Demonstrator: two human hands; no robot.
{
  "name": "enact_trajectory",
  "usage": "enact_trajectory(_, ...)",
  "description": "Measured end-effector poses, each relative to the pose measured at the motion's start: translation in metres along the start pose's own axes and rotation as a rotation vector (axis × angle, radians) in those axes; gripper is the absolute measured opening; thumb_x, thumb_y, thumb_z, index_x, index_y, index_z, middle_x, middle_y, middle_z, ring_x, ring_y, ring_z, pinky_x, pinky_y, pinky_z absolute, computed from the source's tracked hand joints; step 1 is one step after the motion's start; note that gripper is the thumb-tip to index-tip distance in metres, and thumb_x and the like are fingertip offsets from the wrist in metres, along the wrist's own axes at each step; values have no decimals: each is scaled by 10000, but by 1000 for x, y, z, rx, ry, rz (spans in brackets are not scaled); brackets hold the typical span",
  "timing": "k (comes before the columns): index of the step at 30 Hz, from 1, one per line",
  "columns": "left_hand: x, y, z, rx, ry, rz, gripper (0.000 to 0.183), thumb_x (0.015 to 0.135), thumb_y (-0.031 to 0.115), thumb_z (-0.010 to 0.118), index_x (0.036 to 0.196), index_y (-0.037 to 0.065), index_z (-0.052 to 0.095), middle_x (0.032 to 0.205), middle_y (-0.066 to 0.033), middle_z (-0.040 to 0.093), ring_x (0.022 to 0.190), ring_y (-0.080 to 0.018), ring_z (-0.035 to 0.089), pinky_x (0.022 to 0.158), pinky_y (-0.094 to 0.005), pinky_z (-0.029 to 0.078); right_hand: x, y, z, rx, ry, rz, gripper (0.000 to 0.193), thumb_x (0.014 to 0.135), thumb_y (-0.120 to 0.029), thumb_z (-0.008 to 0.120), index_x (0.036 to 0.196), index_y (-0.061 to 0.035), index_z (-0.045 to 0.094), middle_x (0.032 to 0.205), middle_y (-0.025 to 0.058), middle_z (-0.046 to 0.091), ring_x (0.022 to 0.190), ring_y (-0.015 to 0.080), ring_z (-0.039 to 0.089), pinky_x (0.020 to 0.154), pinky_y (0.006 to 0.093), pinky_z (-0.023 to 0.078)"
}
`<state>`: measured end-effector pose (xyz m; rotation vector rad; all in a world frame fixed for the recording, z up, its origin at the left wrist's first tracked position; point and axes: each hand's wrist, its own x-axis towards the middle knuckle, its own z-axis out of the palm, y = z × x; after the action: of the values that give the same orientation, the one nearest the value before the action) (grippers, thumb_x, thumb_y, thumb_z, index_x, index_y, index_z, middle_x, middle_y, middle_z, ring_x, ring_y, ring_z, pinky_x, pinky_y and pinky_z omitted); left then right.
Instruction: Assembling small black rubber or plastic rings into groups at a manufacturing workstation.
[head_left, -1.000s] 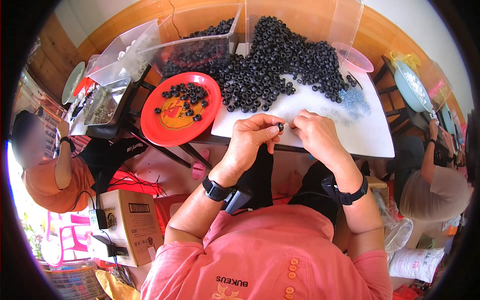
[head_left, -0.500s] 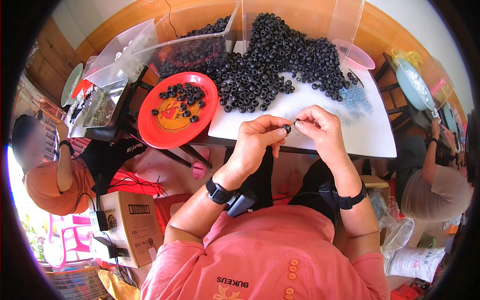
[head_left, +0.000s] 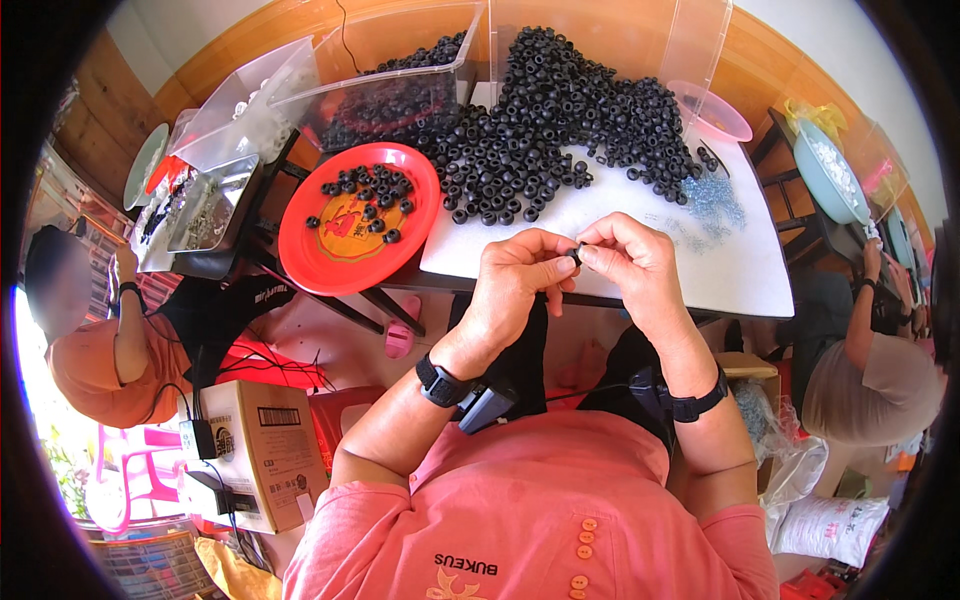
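Observation:
Over the front edge of the white board (head_left: pixel 590 285), my left hand (head_left: pixel 515 285) pinches a small round black bead-like part (head_left: pixel 572 255) between thumb and forefinger. My right hand (head_left: pixel 635 260) meets it there, its thumb and fingertips pressed together against the part. Whatever the right fingertips grip is too small and covered to make out. Beyond my hands lies a big heap of similar black parts with holes (head_left: pixel 580 110). A red round plate (head_left: pixel 300 250) to the left bears several more of them. Tiny clear bluish pieces (head_left: pixel 712 200) are scattered on the board's right side.
A clear plastic bin (head_left: pixel 390 85) of black parts stands behind the plate. Farther left are a metal tray (head_left: pixel 215 205) and a bin of white pieces (head_left: pixel 250 110). A pink bowl (head_left: pixel 715 115) sits at the far right corner. One person works on each side of me.
My right hand has moved slightly left, so its fingertips now meet the black part in my left hand. The left hand has stayed nearly in place.

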<state>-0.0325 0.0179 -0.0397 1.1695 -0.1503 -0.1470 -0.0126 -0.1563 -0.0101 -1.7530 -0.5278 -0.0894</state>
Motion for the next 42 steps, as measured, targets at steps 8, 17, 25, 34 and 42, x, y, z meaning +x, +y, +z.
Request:
enact_trajectory(8, 1, -3, -1, -22, 5, 8, 155, 926, 38, 637, 1042, -64, 621, 862, -120, 663, 692, -150, 628, 489, -239, 492, -7, 5, 9, 212, 63, 196, 64, 894, -42, 665, 886, -1, 617, 755, 7, 628, 701, 90, 589, 637, 243, 475)
enact_trajectory(17, -2, -3, 6, 26, 49, 17, 109, 905, 10, 635, 991, -56, 642, 802, -79, 648, 628, -123, 599, 472, -230, 470, -10, 11, 4, -58, 44, -61, 84, 920, -51, 632, 858, -2, 603, 742, 68, 622, 634, 122, 561, 611, 267, 463)
enact_trajectory(25, -1, -1, 2, 41, 18, -6, 131, 906, -2, 639, 1021, -62, 631, 834, -114, 658, 680, -155, 630, 464, -233, 477, -8, 3, -6, -149, -7, -146, 55, 913, -34, 631, 872, -1, 616, 741, 59, 617, 657, 105, 547, 612, 251, 454)
enact_trajectory(34, -1, -1, 4, 37, 18, 6, 101, 896, -9, 637, 986, -55, 644, 791, -73, 643, 621, -116, 595, 457, -220, 463, -13, 14, -1, 77, 1, -65, 27, 889, -4, 652, 912, -2, 637, 783, 35, 644, 696, 78, 561, 623, 240, 454)
enact_trajectory(42, -1, -1, 4, 45, 25, 1, 96, 892, -21, 629, 983, -51, 642, 785, -69, 641, 610, -114, 591, 447, -220, 458, -16, 6, -2, -282, 42, -325, 119, 839, 44, 631, 933, -28, 625, 796, 89, 595, 679, 256, 609, 628, 320, 487)
